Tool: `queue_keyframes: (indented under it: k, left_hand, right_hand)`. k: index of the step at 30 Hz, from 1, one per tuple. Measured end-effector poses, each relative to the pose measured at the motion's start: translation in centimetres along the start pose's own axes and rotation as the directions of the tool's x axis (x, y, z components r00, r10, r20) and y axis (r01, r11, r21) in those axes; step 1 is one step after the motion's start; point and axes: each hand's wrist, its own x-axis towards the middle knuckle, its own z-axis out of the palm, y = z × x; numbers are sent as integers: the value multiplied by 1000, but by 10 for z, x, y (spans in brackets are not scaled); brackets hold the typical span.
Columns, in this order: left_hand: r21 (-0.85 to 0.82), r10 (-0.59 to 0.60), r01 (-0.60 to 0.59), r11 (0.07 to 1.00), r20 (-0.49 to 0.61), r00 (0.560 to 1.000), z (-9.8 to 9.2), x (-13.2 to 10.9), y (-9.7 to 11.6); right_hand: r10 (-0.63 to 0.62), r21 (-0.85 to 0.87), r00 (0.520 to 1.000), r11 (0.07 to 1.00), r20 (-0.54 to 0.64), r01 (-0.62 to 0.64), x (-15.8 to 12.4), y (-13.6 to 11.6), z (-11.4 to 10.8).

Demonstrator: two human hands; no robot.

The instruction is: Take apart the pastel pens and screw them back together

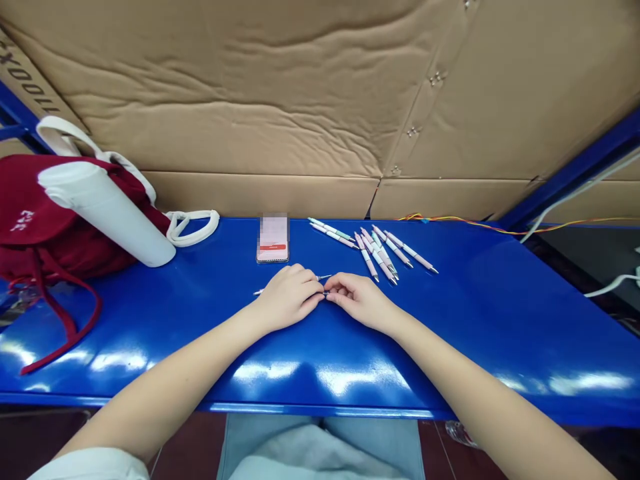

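Observation:
My left hand [293,293] and my right hand [364,299] meet low over the blue table, both with fingers closed. Between their fingertips is a small dark piece [326,293], partly shiny; its kind is too small to make out. A slim pen or pen part [258,292] sticks out to the left of my left hand. Beyond that hand's knuckles shows a thin pointed tip [324,277]; whether it belongs to the same pen is hidden. Farther back and right lies a loose pile of pastel click pens [383,252], with two more pens [334,233] beside it.
A phone [273,239] with its screen lit lies behind my left hand. At left, a white bottle [107,213] leans on a red bag [30,220] with white handles. Cardboard [300,100] walls the back of the blue table [200,353]. Yellow and red wires [465,223] run along the rear right.

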Motion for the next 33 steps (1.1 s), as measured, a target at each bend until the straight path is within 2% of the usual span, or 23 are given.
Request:
queue_keyframes:
  k: [4,11,15,18,23,25,30,33]
  left_hand:
    - [-24,-21,21,999,12,1000,0,1,1]
    - [-3,-23,23,1000,19,1000,0,2,2]
    - [21,-34,33,999,55,998,2,2,4]
    - [4,-50,50,999,58,997,-2,1,4]
    - [27,-122,121,992,23,992,-18,-2,-7]
    - [49,-175,173,984,41,984,-24,-3,-13]
    - [104,-261,246,964,180,948,-26,-5,-21]
    - [90,-260,248,965,180,949,-24,-5,-20]
  right_hand:
    - [-11,-36,1000,999,11,12,0,-2,-2]
    - [-58,-303,995,950,76,79,-1,3,-21]
    - [-61,-377,993,921,98,93,-3,6,-27]
    - [-59,-397,993,913,98,94,-6,1,-26]
    - [-123,-466,988,872,93,153,-8,-11,-18]
    - [-160,-492,980,848,119,198,-8,-12,-13]
    - [-213,-552,963,789,166,269,-7,-13,0]
    - [-218,-548,965,794,146,262,-5,-12,-4]
